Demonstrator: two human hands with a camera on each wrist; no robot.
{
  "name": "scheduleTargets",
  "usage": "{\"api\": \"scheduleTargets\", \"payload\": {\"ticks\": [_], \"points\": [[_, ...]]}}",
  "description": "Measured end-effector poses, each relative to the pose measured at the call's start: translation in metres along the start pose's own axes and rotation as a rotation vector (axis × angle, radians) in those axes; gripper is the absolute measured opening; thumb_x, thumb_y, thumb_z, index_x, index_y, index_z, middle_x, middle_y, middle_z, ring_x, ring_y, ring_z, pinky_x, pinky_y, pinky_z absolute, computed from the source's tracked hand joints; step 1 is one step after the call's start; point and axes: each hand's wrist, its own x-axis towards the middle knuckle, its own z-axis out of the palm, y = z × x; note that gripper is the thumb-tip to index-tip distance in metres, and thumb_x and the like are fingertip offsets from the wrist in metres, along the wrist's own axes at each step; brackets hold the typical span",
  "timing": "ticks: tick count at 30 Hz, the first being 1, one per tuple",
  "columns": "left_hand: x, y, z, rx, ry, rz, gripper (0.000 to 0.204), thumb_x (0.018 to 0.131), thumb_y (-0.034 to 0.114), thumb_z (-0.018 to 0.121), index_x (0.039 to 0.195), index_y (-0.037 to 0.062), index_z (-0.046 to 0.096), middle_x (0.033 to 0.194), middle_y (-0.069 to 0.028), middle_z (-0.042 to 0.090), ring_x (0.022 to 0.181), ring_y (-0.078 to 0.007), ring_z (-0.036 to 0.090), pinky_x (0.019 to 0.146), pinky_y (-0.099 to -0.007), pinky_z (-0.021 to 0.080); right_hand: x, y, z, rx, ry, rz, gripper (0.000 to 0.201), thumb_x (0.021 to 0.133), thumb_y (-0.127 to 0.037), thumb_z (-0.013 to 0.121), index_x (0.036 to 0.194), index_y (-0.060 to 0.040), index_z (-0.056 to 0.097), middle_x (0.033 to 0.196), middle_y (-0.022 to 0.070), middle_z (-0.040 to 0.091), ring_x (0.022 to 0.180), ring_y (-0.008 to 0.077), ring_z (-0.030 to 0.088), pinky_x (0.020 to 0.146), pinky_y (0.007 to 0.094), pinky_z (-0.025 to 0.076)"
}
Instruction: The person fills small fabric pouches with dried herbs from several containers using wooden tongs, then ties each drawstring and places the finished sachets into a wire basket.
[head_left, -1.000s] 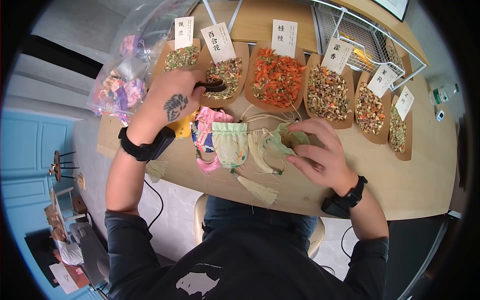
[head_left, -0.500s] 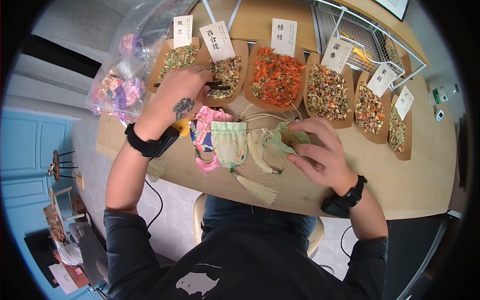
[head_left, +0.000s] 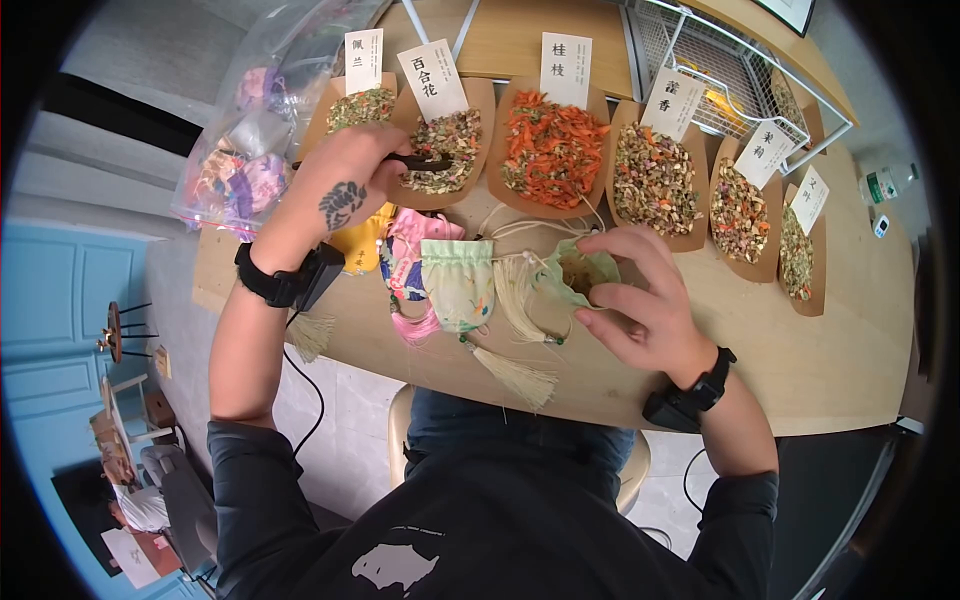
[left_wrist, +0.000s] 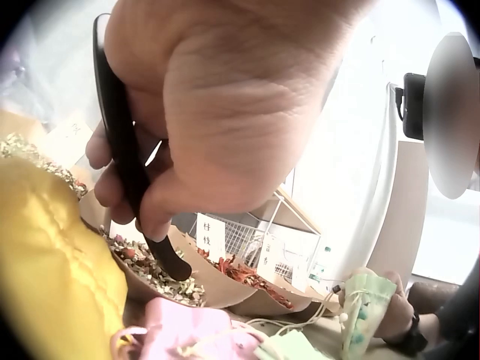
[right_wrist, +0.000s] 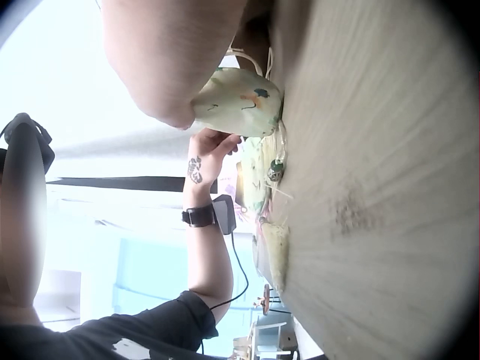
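Note:
In the head view my left hand (head_left: 345,185) grips a long dark curved tool (left_wrist: 124,142) with a rounded tip. That tip lies over the dried flower mix in a brown paper tray (head_left: 470,190), second from the left. My right hand (head_left: 650,310) holds a pale green drawstring pouch (head_left: 556,284) near the table, fingers and thumb at its mouth. Dried bits show inside the opening. Another green pouch (head_left: 457,285) lies beside it, flat, with cream tassels (head_left: 510,375). Left of that lie a pink and blue pouch (head_left: 408,265) and a yellow pouch (head_left: 360,245).
More paper trays of dried herbs stand in a row with label cards, one heaped with orange pieces (head_left: 555,150). A clear plastic bag (head_left: 235,170) of pouches sits at the left. White wire rack (head_left: 740,75) stands behind; a bottle (head_left: 888,187) lies at the right.
My left hand shifted slightly right, then back left, with the dark tool still over the same tray. The right hand stays at the pouch, whose mouth now shows more of its inside.

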Motion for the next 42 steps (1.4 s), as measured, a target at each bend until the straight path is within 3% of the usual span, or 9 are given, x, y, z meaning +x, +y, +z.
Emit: {"api": "scheduleTargets", "payload": {"ticks": [6, 9, 15, 19, 22, 26, 28, 32, 42], "points": [[0.005, 0.026, -0.018, -0.059, 0.010, 0.034, 0.015, 0.088, -0.002, 0.069, 0.103, -0.0007, 0.070, 0.098, -0.0203, 0.072, 0.096, -0.0434, 0.068, 0.081, -0.0491, 0.053, 0.003, -0.004, -0.001, 0.001, 0.003, 0.030, 0.014, 0.082, -0.012, 0.083, 0.085, -0.0059, 0.070, 0.131, 0.0174, 0.064, 0.115, 0.0392, 0.061, 0.097, 0.0500, 0.051], [0.008, 0.056, -0.032, -0.108, -0.026, 0.065, 0.019, 0.090, 0.004, 0.074, 0.108, 0.0003, 0.072, 0.098, -0.0188, 0.072, 0.088, -0.0405, 0.068, 0.079, -0.0447, 0.054, 0.002, -0.006, 0.000, 0.014, 0.002, 0.067, 0.013, 0.083, -0.013, 0.083, 0.085, -0.0067, 0.071, 0.131, 0.0173, 0.064, 0.114, 0.0390, 0.060, 0.097, 0.0499, 0.051], [0.005, 0.115, -0.025, -0.196, -0.040, 0.333, 0.020, 0.086, 0.004, 0.076, 0.105, 0.0040, 0.071, 0.093, -0.0131, 0.068, 0.090, -0.0380, 0.065, 0.078, -0.0467, 0.052, 0.002, -0.009, 0.003, 0.017, 0.013, 0.074, 0.014, 0.083, -0.014, 0.084, 0.085, -0.0074, 0.072, 0.132, 0.0175, 0.062, 0.115, 0.0395, 0.060, 0.096, 0.0491, 0.051], [0.008, 0.121, -0.017, -0.028, -0.249, 0.330, 0.024, 0.086, 0.003, 0.074, 0.110, 0.0040, 0.071, 0.105, -0.0127, 0.070, 0.096, -0.0392, 0.066, 0.081, -0.0481, 0.052, 0.001, -0.011, 0.002, 0.025, 0.016, 0.060, 0.015, 0.083, -0.014, 0.084, 0.084, -0.0074, 0.071, 0.132, 0.0176, 0.062, 0.116, 0.0399, 0.060, 0.095, 0.0491, 0.052], [0.005, 0.124, -0.018, -0.068, -0.209, 0.314, 0.026, 0.086, 0.003, 0.074, 0.112, 0.0035, 0.071, 0.105, -0.0140, 0.071, 0.097, -0.0400, 0.066, 0.081, -0.0465, 0.053, 0.001, -0.010, 0.003, 0.015, 0.012, 0.066, 0.015, 0.082, -0.014, 0.085, 0.082, -0.0074, 0.071, 0.133, 0.0174, 0.062, 0.117, 0.0400, 0.060, 0.095, 0.0490, 0.052], [0.008, 0.103, -0.039, -0.156, -0.015, 0.222, 0.023, 0.088, 0.002, 0.073, 0.111, -0.0002, 0.071, 0.099, -0.0176, 0.073, 0.095, -0.0407, 0.069, 0.083, -0.0428, 0.054, -0.001, -0.009, 0.004, 0.026, 0.022, 0.069, 0.016, 0.082, -0.013, 0.084, 0.082, -0.0073, 0.070, 0.133, 0.0171, 0.062, 0.116, 0.0395, 0.061, 0.095, 0.0486, 0.052], [0.018, 0.078, -0.046, -0.070, -0.043, -0.014, 0.022, 0.091, 0.004, 0.070, 0.112, -0.0014, 0.072, 0.101, -0.0199, 0.074, 0.096, -0.0411, 0.070, 0.084, -0.0433, 0.054, 0.000, -0.008, 0.004, 0.028, 0.023, 0.065, 0.015, 0.082, -0.013, 0.084, 0.082, -0.0073, 0.070, 0.132, 0.0170, 0.063, 0.116, 0.0391, 0.061, 0.095, 0.0484, 0.052], [0.026, 0.003, -0.017, 0.111, -0.037, -0.093, 0.023, 0.094, 0.012, 0.068, 0.113, 0.0000, 0.074, 0.103, -0.0233, 0.074, 0.098, -0.0426, 0.070, 0.086, -0.0462, 0.055, -0.001, -0.007, 0.005, 0.025, 0.024, 0.060, 0.015, 0.081, -0.012, 0.084, 0.082, -0.0068, 0.070, 0.131, 0.0168, 0.064, 0.115, 0.0382, 0.061, 0.095, 0.0482, 0.052], [0.037, -0.003, -0.003, 0.144, -0.157, -0.143, 0.023, 0.094, 0.012, 0.065, 0.110, 0.0003, 0.076, 0.103, -0.0238, 0.075, 0.097, -0.0420, 0.071, 0.087, -0.0462, 0.055, -0.001, -0.006, 0.006, 0.023, 0.025, 0.058, 0.015, 0.080, -0.010, 0.085, 0.084, -0.0054, 0.071, 0.130, 0.0168, 0.065, 0.114, 0.0377, 0.062, 0.094, 0.0478, 0.053]]}}
